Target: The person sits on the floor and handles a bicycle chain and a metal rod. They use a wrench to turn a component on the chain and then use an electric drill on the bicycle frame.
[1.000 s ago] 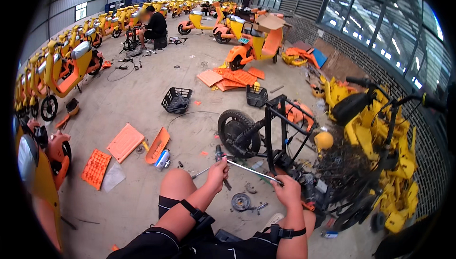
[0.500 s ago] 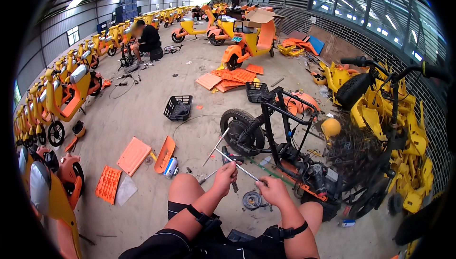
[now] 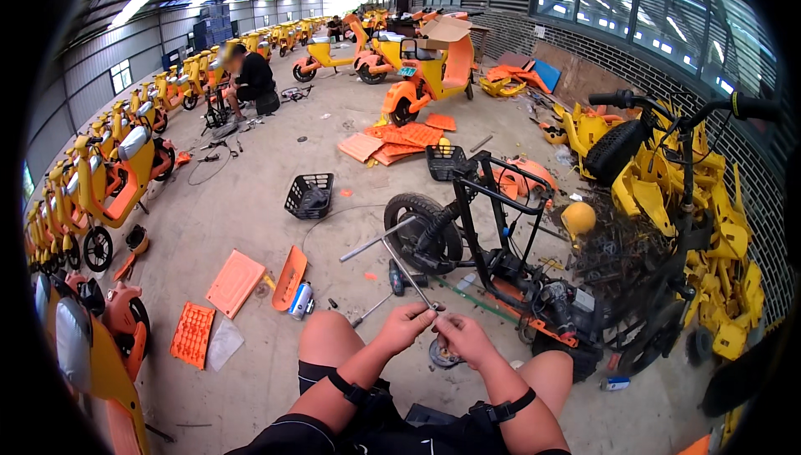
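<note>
Both my left hand and my right hand are closed at the near end of a silver T-shaped wrench, close together; a small metal piece at that end is partly hidden by fingers. The wrench's crossbar points up and left toward the rear wheel of a stripped black scooter frame. Beyond my hands, a power tool lies on the floor beside another metal rod. A round metal part lies just past my wrists, partly covered.
Orange panels, a can and a black basket lie around the floor. Yellow body parts pile against the right wall. Scooter rows line the left. A person in black sits farther back by another frame.
My left hand has moved down and right along the wrench to meet my right hand, which has shifted slightly left. The wrench's crossbar end now sticks out beyond both hands.
</note>
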A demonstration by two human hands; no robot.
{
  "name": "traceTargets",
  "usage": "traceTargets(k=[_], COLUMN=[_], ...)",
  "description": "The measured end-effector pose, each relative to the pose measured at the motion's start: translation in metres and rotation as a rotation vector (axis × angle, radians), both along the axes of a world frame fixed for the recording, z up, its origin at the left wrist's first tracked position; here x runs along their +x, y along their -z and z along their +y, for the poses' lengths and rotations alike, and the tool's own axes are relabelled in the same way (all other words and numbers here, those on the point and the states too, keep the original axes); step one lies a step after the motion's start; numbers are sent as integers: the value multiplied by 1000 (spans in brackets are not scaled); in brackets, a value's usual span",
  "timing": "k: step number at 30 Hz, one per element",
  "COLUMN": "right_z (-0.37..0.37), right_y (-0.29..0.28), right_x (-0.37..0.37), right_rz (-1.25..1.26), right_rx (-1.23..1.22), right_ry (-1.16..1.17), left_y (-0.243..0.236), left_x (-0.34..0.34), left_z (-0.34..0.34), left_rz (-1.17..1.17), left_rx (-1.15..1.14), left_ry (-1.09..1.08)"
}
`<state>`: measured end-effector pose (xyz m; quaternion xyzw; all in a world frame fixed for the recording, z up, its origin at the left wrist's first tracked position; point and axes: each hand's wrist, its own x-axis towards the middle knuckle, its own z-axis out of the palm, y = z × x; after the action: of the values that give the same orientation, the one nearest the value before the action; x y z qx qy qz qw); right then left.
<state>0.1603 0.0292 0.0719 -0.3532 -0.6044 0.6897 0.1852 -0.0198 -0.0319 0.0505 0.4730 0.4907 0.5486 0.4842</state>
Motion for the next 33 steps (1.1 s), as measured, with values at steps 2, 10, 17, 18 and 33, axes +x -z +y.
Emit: traceTargets(k=[2, 10, 17, 18, 33], right_z=[0, 1, -5, -4, -4], right_y=[6, -4, 25, 25, 14], right_x=[2, 0, -3, -2, 4], right_rz=[-238, -584, -799, -867, -560], right_rx=[558, 736, 740, 709, 701], right_ry=[-29, -64, -213, -283, -521], left_y=[9, 24, 8, 9, 2], left_x=[3, -4, -22, -22, 7], left_z=[2, 20, 9, 8, 13], left_rz=[157, 194, 557, 557, 757], left_rx=[41, 136, 20, 27, 20], left_ry=[-106, -289, -367, -367, -250])
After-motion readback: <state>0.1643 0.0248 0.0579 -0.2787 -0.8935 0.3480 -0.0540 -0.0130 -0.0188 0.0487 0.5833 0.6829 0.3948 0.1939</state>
